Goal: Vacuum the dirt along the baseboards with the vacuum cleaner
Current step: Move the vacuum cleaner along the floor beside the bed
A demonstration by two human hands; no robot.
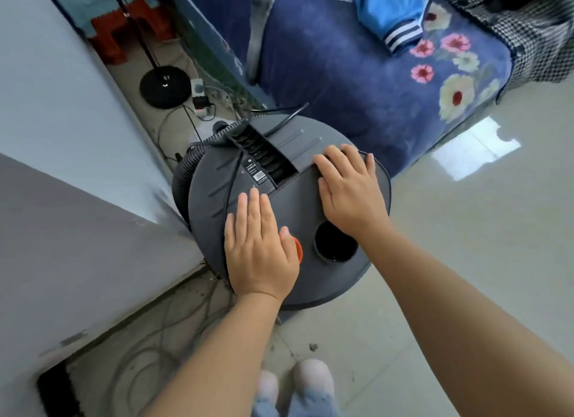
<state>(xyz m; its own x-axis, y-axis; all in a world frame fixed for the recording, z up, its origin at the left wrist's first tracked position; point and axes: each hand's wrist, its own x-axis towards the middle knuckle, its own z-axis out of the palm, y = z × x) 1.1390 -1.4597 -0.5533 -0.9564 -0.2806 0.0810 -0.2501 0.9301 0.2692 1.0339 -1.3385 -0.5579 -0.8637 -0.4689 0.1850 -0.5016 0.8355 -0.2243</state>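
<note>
A round dark-grey vacuum cleaner (214, 187) stands on the tiled floor in the middle of the view, seen from above. My left hand (259, 246) lies flat on its lid, the thumb against an orange button (298, 249). My right hand (348, 187) rests palm-down on the lid's right side, fingers spread near the ribbed handle recess (264, 154). A black round port (335, 242) sits between my hands. The ribbed black hose (189, 162) curls off the left side. Specks of dirt (313, 346) lie on the floor near my feet.
A grey wall corner (77, 215) stands at left. A blue floral sofa (357, 75) is behind the vacuum. A black lamp base (164, 86), a power strip (203, 103) and loose cables (149, 348) lie by the wall. Open tiled floor (466, 230) spreads right.
</note>
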